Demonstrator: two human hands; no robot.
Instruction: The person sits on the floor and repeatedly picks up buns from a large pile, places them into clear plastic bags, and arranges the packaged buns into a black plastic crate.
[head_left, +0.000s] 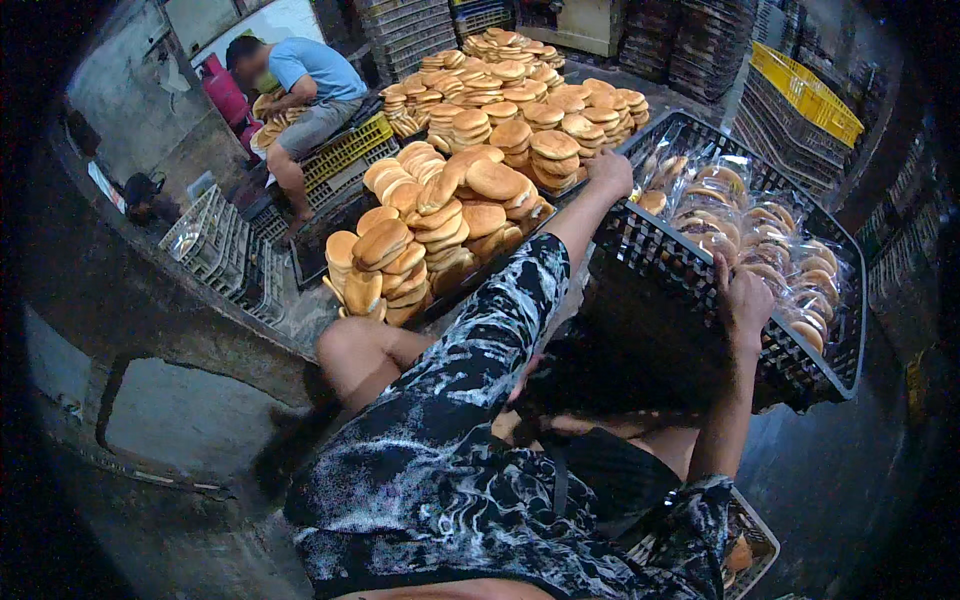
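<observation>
A black plastic crate (pixel 862 300) with lattice walls sits at my right, tilted toward me. In it lie several clear bags of round flat buns (pixel 765 245). My left hand (pixel 610 178) is closed on the crate's left end, near the corner, its fingers partly out of sight. On the near wall, my right hand (pixel 742 300) grips the rim with a finger pointing up along it. Left of the crate, close to my left arm, rise big heaps of loose golden-brown round buns (pixel 490 180). My left forearm passes in front of part of them.
A co-worker in a blue shirt (pixel 305 70) sits at the upper left, handling buns. Stacked crates stand behind: yellow-topped (pixel 805 90) at the right, pale ones (pixel 215 240) at the left. Another crate with buns (pixel 765 545) is by my right hip.
</observation>
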